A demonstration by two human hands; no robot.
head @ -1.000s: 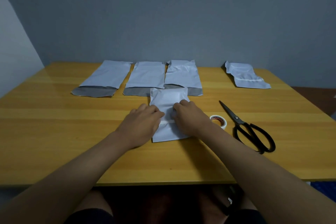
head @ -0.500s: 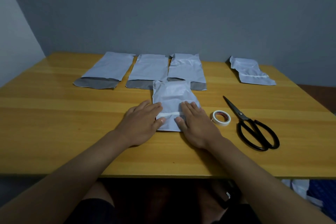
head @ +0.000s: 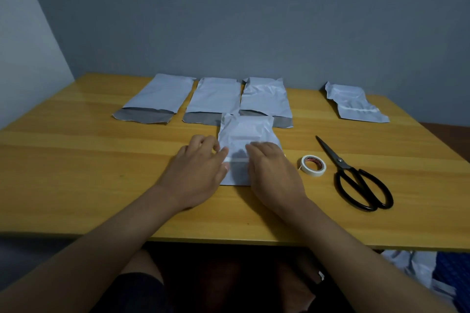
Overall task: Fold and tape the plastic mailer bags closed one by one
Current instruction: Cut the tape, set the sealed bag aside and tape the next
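Observation:
A white folded mailer bag (head: pixel 246 132) lies flat on the wooden table (head: pixel 76 160) in front of me, with a strip of white tape (head: pixel 237 159) across its fold. My left hand (head: pixel 198 173) rests at the bag's left edge, thumb touching the tape's left end. My right hand (head: pixel 273 173) lies palm down over the bag's right half and covers the tape's right end. Neither hand grips anything.
Three unfolded mailers lie in a back row: left (head: pixel 159 96), middle (head: pixel 215 99) and right (head: pixel 265 99). A folded, taped mailer (head: pixel 353 103) sits far right. A tape roll (head: pixel 313 165) and black scissors (head: pixel 356 178) lie right of my hands.
My hands, bunched with curled fingers at the bag's middle a second ago, have flattened and spread apart along the tape strip. The view has tilted slightly.

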